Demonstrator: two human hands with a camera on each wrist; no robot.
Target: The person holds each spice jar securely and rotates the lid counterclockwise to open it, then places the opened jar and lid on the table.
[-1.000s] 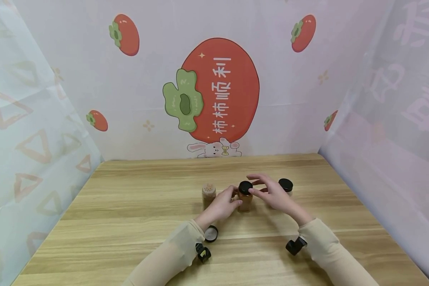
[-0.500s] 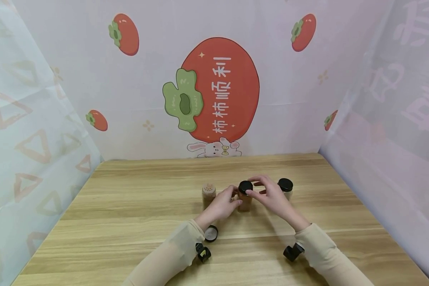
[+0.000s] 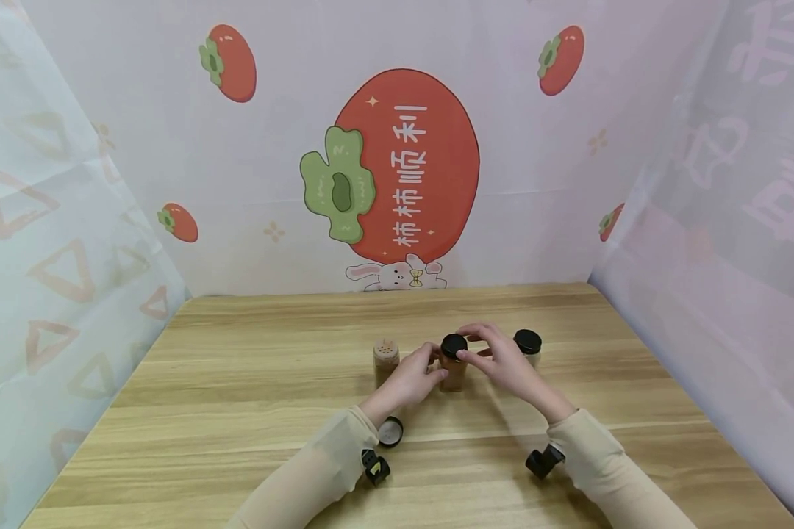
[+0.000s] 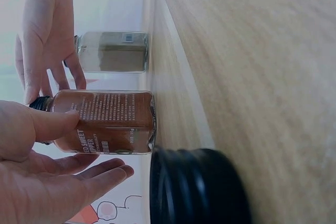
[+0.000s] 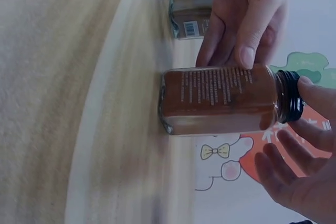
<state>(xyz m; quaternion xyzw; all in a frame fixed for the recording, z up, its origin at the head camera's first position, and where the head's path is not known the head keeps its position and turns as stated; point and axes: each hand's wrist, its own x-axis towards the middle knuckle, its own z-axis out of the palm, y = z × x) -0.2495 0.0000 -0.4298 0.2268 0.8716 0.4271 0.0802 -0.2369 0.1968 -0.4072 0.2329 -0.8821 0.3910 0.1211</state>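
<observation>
A square glass spice jar (image 3: pixel 453 378) full of reddish-brown powder stands upright on the table. My left hand (image 3: pixel 410 378) grips its body from the left, thumb in front and fingers behind, as the left wrist view shows. On top sits a black screw cap (image 5: pixel 291 97). My right hand (image 3: pixel 506 364) pinches this cap between thumb and index finger, its other fingers spread off to the side. Just left of the left hand is a second jar (image 3: pixel 387 360) of brown powder, uncapped, with a perforated shaker top. A loose black cap (image 3: pixel 390 432) lies hollow side up near the left wrist.
A third jar (image 4: pixel 113 51), holding greyish powder under a black cap, stands to the right behind the right hand. The wooden table (image 3: pixel 238 382) meets printed cloth walls at the back and sides. Both wrists carry small black cameras.
My right hand has shifted slightly left, bringing its thumb further over the cap's edge. The left hand and the jar have stayed in place.
</observation>
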